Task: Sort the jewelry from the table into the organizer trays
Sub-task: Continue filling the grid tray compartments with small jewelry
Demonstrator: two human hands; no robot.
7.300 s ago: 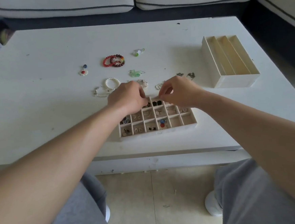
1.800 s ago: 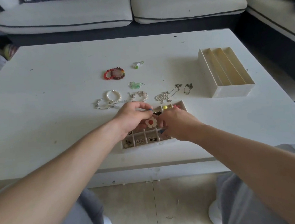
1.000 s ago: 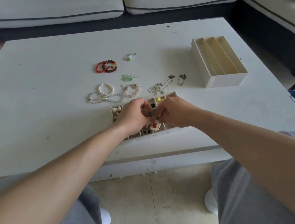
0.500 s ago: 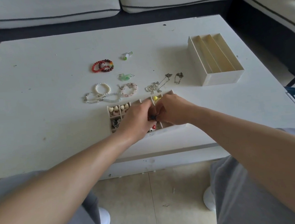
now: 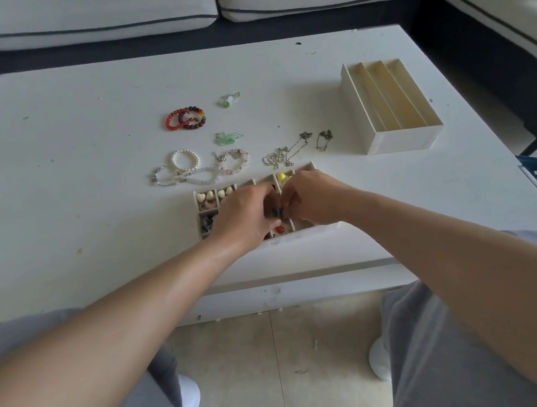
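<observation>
**Flower piece (image 5: 280, 230) moved off the open tabletop into the grid tray (image 5: 308, 232)**

Seven seconds back the white flower piece lay loose toward the left side of the tabletop (image 5: 67, 193), beyond the bracelets. It now sits in a front compartment of the grid tray, and only its red centre shows beneath the fingers. Both hands have dropped lower over the tray than a second ago.

The left hand (image 5: 245, 216) and right hand (image 5: 312, 200) meet fingertip to fingertip above the middle of the tray. Their fingers are curled, and together they pinch a small dark piece (image 5: 276, 213). What that piece is cannot be told.

The grid tray lies near the front edge of the tabletop, about midway along it. Cream heart pieces (image 5: 205, 196) fill its far-left compartments, and yellow beads (image 5: 282, 177) show in a far compartment just beyond the right hand.

Just behind the tray lies a row of a pearl bracelet (image 5: 185, 160), a pink bead bracelet (image 5: 235, 161), a tangled silver chain (image 5: 284, 155) and a short chain with a pendant (image 5: 324, 139). Farther back lie a green translucent piece (image 5: 227, 138), two overlapping red bead bracelets (image 5: 186, 118) and a small green-and-white piece (image 5: 230, 98).

A three-slot tray (image 5: 400, 141) stands toward the right edge, well apart from the hands. Past the far edge of the tabletop runs a white sofa (image 5: 85, 12) with dark piping.
</observation>
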